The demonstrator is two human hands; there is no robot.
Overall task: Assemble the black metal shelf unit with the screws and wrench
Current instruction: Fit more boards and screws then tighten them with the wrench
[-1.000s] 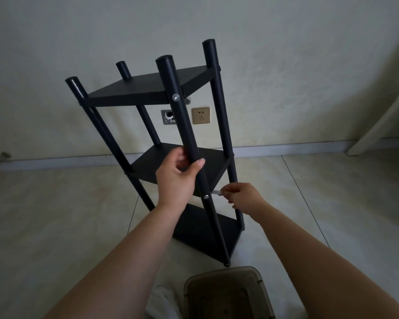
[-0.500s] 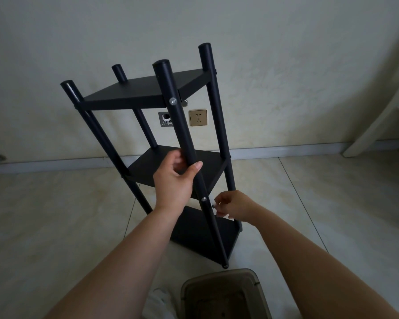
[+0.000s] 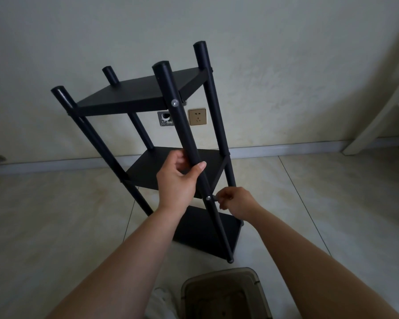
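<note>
Black powder-coated shelf unit (image 3: 148, 97) stands tilted on floor tiles (image 3: 55, 226), three flat tiers between round tubular posts. Our left hand (image 3: 177, 180) wraps the near post (image 3: 182, 125) just above the middle-tier screw (image 3: 208, 198). Our right hand (image 3: 235, 203) pinches a small wrench (image 3: 215, 198) beside that screw. Risk, as we judge it: the smooth tube slips, the frame tips, the wrench cams out of the bright screw head.

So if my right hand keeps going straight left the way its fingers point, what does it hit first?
Probably the near black metal post: the right hand points at its silver screw, fingertips just beside it.
</note>
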